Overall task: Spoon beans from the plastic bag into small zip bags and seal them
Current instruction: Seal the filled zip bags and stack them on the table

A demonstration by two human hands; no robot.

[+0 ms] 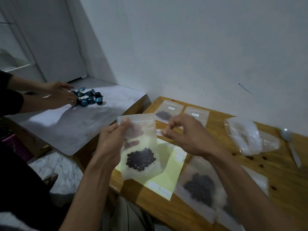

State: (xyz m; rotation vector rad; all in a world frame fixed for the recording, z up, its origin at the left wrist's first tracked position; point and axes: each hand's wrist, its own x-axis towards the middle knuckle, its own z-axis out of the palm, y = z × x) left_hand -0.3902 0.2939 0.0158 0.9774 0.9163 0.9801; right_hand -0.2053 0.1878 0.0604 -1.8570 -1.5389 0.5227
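Your forearms fill the near edge of the view, and just past them a filled zip bag lies flat on the wooden bench, a dark heap of beans showing through it. Beside it a pale yellow sheet rests under the work.

Above that sheet your left hand holds up the bag in hand: thumb and fingers pinch its upper left corner at the zip strip, and beans sit pooled at its bottom. Your right hand hovers just beside the bag's top right edge with its fingertips curled together; motion blur hides whether they pinch anything, so I cannot tell that grip's state.

Farther right, the crumpled plastic bag lies on the bench and looks nearly spent, with the spoon set down next to it and a few loose beans scattered near. At the far edge two more zip bags lie flat, at least one holding beans.

By my reading, filling is largely done. This bag looks loaded and either needs its zip pressed shut or has just had it. The stray beans remain to be gathered.
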